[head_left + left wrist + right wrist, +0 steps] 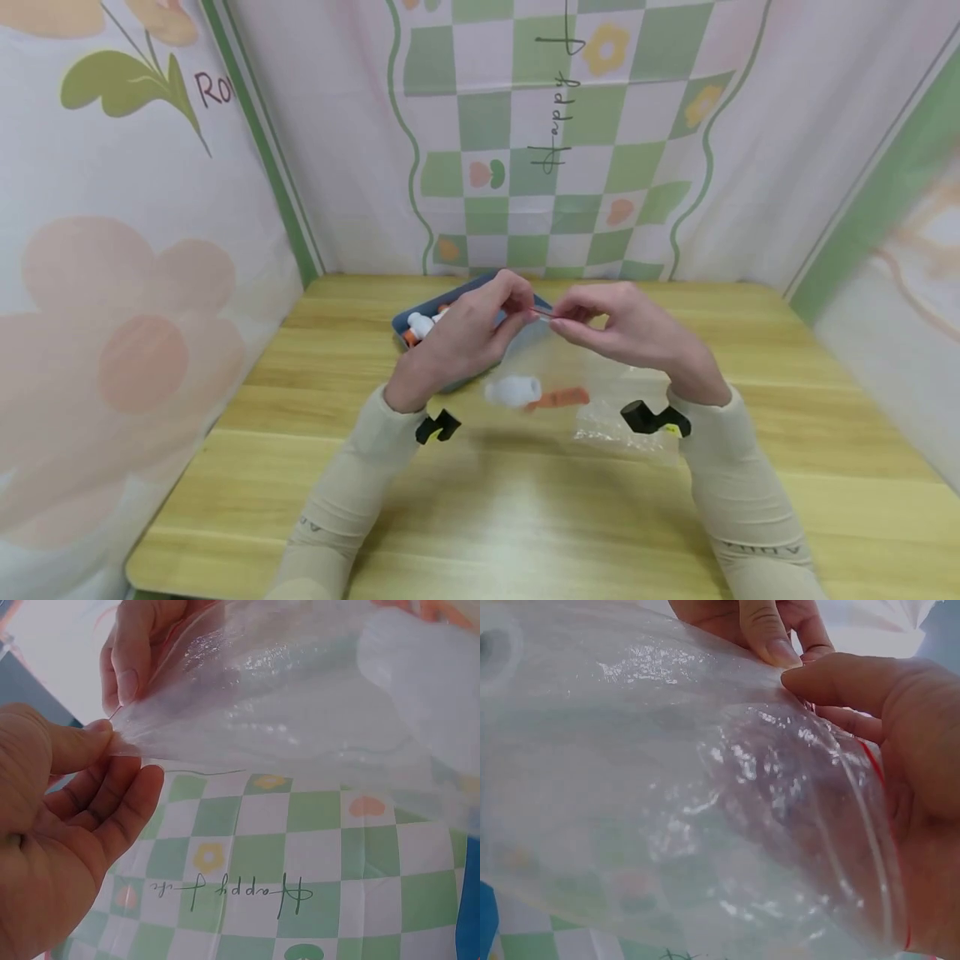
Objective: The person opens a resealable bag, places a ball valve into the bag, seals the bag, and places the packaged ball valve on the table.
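Beige sleeves (pixel 750 500) reach over the wooden surface (pixel 495 533), left hand (pixel 467 332) and right hand (pixel 633 327) each pinching the red-lined rim (pixel 877 769) of a clear bag (pixel 611 425).
It hangs at the near right of the blue tray (pixel 468 291), a white bottle (pixel 513 390) and orange piece (pixel 562 397) showing through. Its plastic looks light, soft and slippery, likely to crumple; the rim, pinched between thumb and fingers, seems the best hold.

- Cloth-walled booth (pixel 345 167), home or studio unclear, around a wood-grain table (pixel 540 542).
- Behind the table, a checkered hanging (pixel 487 121).
- Left of the table, a flower-print hanging (pixel 142 362).
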### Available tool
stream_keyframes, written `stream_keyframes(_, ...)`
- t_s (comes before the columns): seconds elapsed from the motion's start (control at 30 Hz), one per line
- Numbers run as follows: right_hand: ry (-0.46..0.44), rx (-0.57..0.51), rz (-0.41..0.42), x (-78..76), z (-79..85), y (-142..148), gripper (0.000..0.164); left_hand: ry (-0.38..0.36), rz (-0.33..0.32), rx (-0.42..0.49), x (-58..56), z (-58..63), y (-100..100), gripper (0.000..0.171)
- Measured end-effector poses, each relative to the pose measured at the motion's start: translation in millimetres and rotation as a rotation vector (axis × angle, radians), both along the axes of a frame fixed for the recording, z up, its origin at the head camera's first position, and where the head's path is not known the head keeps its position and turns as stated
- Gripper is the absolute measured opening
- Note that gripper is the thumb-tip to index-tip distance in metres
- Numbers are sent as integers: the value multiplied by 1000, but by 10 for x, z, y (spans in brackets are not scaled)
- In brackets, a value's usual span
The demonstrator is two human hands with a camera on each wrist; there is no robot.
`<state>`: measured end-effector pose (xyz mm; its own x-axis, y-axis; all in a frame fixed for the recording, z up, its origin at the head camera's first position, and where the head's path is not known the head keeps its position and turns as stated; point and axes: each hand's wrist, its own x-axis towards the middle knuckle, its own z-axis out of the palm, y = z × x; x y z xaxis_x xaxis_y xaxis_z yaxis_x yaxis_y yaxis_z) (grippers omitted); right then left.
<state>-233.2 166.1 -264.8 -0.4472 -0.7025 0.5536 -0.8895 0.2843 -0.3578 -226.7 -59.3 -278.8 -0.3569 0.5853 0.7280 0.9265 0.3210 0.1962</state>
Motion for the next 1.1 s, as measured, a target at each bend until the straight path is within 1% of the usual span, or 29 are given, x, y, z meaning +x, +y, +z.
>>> stream_keyframes(0.17, -1, 11, -4, 9, 12, 15, 9, -3, -9, 8, 12, 2, 15, 14)
stream_keyframes(0.3, -1, 22, 8, 4, 16, 29, 16, -1, -27, 10, 13, 1, 27, 15)
stream_keyframes(0.4, -10, 25, 20, -3, 15, 35, 18, -7, -41, 6, 13, 0, 36, 15)
stream_keyframes(0.5, -13, 13, 34, -8, 11, 32, 19, -8, -40, 4, 14, -6, 39, 16)
stream_keyframes(0.63, 12, -14, 44, -11, 1, 21, 21, 0, -27, 9, 19, -4, 39, 17)
stream_keyframes(0.77, 43, -31, 45, -2, -5, 11, 22, 5, -32, 15, 21, -8, 40, 17)
stream_keyframes(0.93, 75, -52, 57, 7, -1, 6, 22, -19, -61, 28, 11, -16, 46, 19)
stream_keyframes(1.1, 79, -46, 54, 27, 18, 22, 20, -73, -89, 31, -22, -28, 39, 24)
